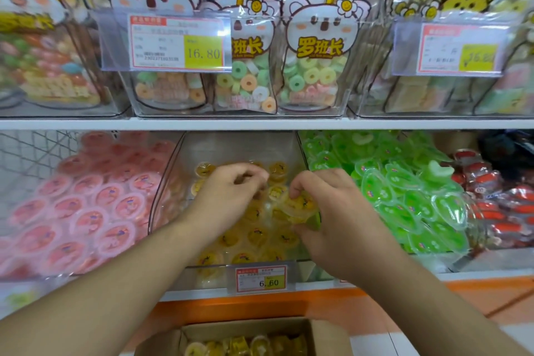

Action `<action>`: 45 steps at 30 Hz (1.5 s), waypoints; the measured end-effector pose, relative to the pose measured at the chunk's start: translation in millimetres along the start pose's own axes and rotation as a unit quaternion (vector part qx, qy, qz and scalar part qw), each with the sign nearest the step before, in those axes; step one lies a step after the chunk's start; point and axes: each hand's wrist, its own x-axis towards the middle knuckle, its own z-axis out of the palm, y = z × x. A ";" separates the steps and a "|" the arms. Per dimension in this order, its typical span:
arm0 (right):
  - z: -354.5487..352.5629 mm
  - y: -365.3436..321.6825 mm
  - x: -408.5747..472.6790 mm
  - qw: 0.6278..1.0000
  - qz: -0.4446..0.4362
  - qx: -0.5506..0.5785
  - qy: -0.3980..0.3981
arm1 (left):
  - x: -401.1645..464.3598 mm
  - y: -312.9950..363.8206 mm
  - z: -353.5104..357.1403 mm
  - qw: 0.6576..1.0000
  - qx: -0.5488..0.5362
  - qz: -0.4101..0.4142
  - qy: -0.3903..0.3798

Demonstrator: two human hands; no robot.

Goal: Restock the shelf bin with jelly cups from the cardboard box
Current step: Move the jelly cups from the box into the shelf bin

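Both my hands are inside the clear shelf bin [173, 170], mid shelf. R hand [332, 211] grips a yellow jelly cup [300, 206] w/ curled fingers, above the cups already laid in. L hand [231, 191]: fingers curled over the cups, prob. pinching one; blurred, can't tell. Cardboard box [326, 335] sits below, cups inside.

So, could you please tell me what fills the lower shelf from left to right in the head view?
Pink jelly cups → clear bin of yellow jelly cups, both hands inside it → green jelly cups → red packets.
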 end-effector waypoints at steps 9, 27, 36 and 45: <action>2.4 -6.9 0.7 0.999 0.009 0.010 0.030 | -34.4 33.5 -9.4 0.975 -0.157 -0.075 -0.138; 4.3 5.8 2.1 0.999 0.024 -0.014 0.024 | -11.9 16.7 -15.8 0.992 0.076 0.040 -0.091; 9.5 24.0 -4.5 0.997 0.015 -0.067 0.031 | 61.8 -21.7 14.7 0.952 0.298 0.061 -0.045; 11.5 28.6 -5.7 0.996 0.008 -0.081 0.025 | 78.3 -46.6 35.8 0.910 0.406 0.070 -0.043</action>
